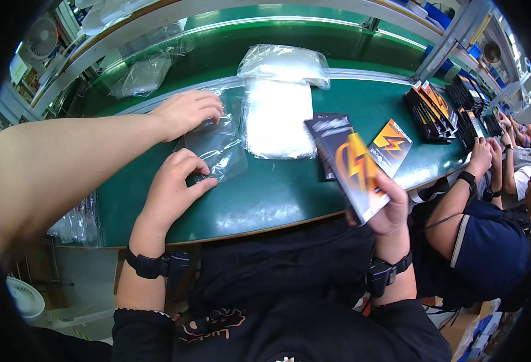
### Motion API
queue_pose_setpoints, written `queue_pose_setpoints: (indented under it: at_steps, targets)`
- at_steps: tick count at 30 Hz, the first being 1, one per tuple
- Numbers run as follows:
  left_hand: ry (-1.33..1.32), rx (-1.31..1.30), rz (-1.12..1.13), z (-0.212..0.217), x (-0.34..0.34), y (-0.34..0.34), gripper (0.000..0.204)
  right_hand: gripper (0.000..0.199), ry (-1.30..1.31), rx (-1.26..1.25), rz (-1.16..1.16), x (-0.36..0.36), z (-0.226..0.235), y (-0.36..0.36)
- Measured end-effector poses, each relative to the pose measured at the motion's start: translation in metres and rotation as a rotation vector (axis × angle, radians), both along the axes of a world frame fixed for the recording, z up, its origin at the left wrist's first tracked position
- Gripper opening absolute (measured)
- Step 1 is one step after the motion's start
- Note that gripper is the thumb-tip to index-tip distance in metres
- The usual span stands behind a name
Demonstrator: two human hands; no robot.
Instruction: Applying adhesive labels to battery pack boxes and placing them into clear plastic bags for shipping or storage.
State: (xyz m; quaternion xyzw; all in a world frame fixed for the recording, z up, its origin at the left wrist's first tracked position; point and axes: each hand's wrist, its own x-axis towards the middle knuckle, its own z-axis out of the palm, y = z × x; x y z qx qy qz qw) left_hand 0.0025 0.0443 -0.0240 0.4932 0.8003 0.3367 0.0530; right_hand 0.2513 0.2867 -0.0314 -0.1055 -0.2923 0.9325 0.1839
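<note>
My right hand (392, 208) grips a flat black, orange and white package (357, 172) with a lightning-bolt print, held tilted near the table's front edge and blurred by motion. My left hand (172, 184) has its thumb and curled fingers at the near edge of a clear plastic bag (220, 148) lying on the table. Another person's hand (190, 111) reaches in from the left and touches the far side of that bag. Beside the held package lie a dark package (327, 169), partly covered, and an orange-and-black one (391, 145).
A stack of clear bags (279, 117) lies mid-table, with more bags (142, 75) at the far left. Several packages (431, 114) stand bunched at the right. A co-worker (488, 241) sits close on my right. A metal-framed shelf (157, 24) crosses above the green table (265, 199).
</note>
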Motion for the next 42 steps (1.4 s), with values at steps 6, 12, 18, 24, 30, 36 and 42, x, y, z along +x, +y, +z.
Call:
queue_pose_setpoints:
  at_steps: [6,12,18,24,30,36,42]
  targets:
    - [-0.097,-0.011,-0.018,0.002,0.012,0.003,0.015,0.063,0.001,0.047,0.408,-0.008,-0.014,-0.032]
    - [-0.070,-0.022,-0.041,0.003,0.026,0.008,0.009,0.067,-0.083,0.046,0.539,-0.019,-0.015,-0.056]
    - [-0.161,0.035,0.083,-0.001,0.044,0.001,0.011,0.045,-0.232,-0.143,0.569,-0.029,-0.031,-0.070]
    - [0.204,0.049,0.114,0.004,-0.021,-0.007,0.019,0.038,-0.265,-0.126,0.562,-0.031,-0.035,-0.067]
    - [0.024,-0.064,0.052,0.000,-0.031,-0.011,0.007,0.059,-0.119,-0.067,0.593,-0.032,-0.026,-0.072]
    - [0.088,0.019,0.001,0.000,-0.027,-0.006,0.008,0.067,-0.077,-0.019,0.658,-0.036,-0.021,-0.074]
    - [-0.157,-0.145,-0.048,0.008,-0.059,0.005,0.009,0.067,-0.117,-0.021,0.634,-0.040,-0.016,-0.079]
